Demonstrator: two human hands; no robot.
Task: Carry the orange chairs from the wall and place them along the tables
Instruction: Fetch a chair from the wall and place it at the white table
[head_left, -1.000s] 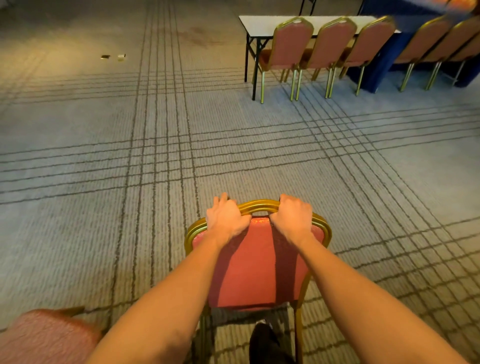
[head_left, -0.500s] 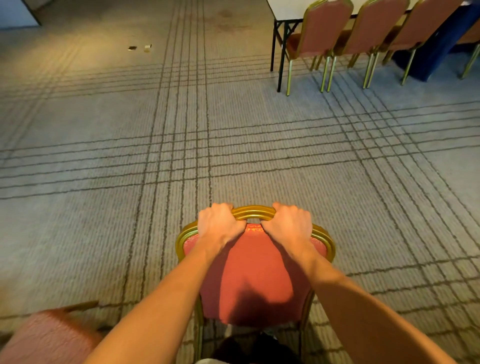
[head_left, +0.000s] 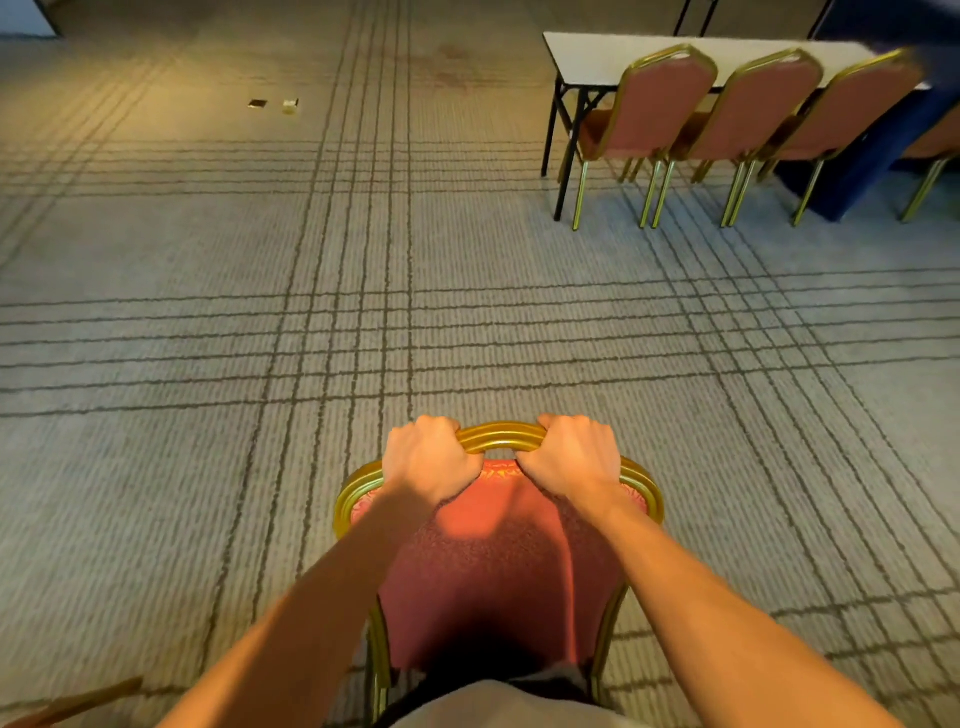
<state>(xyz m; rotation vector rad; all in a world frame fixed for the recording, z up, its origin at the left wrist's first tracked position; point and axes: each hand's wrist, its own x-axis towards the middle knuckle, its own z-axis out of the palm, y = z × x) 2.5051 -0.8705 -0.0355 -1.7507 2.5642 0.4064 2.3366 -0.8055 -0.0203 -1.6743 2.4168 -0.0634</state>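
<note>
Grey-beige carpet (head_left: 156, 493) crossed by dark grid lines fills the frame. A white-topped surface (head_left: 587, 57) and blue drapery (head_left: 878, 156) stand upper right; warm light falls upper left.

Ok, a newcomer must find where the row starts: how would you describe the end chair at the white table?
Look across the striped carpet to the white table. The end chair is first of three orange, gold-framed ones along its near edge, beside the black corner legs. Unlike its neighbours, it has open carpet on one side, not another chair.
</note>
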